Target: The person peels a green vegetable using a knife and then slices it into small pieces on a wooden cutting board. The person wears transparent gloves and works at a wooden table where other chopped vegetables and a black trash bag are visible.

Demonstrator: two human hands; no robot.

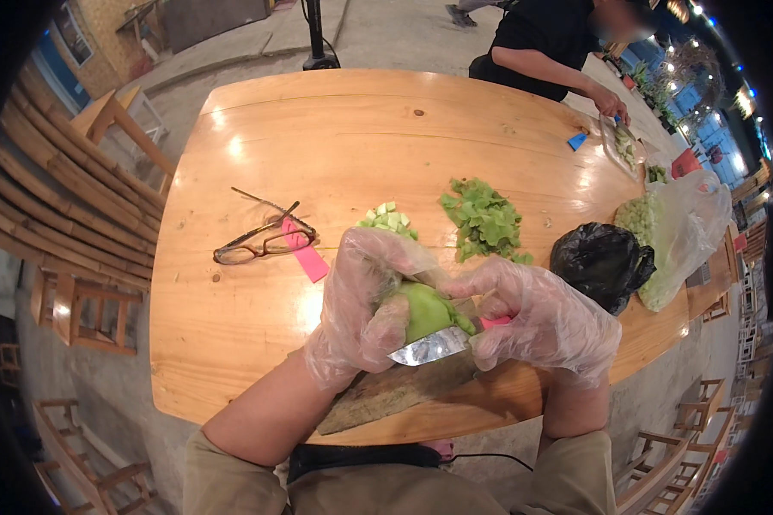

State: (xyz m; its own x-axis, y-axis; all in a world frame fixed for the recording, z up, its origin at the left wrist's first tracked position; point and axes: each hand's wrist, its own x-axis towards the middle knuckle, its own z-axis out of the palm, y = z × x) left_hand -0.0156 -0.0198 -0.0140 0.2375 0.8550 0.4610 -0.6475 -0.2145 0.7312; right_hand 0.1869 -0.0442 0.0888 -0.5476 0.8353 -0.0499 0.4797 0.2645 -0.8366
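Note:
Both my hands wear clear plastic gloves. My left hand [365, 300] is closed round a light green, smooth-looking fruit or vegetable [427, 311], whose kind I cannot make out. My right hand [528, 318] grips a small knife [429, 347] by its pink handle. The blade points left, its shiny face along the near side of the green piece. Under my hands lies a worn, dark cutting board [395, 399] at the table's near edge. Just beyond my left hand is a small heap of pale green cubes [388, 217]. Further right sits a pile of torn green leaves [483, 219].
Eyeglasses [264, 244] and a pink strip [307, 253] lie left on the wooden table [318, 129]. At right are a black plastic bag [601, 268] and a clear bag [687, 223] beside greens. A person [545, 56] cuts at a board [620, 148] across the far right corner.

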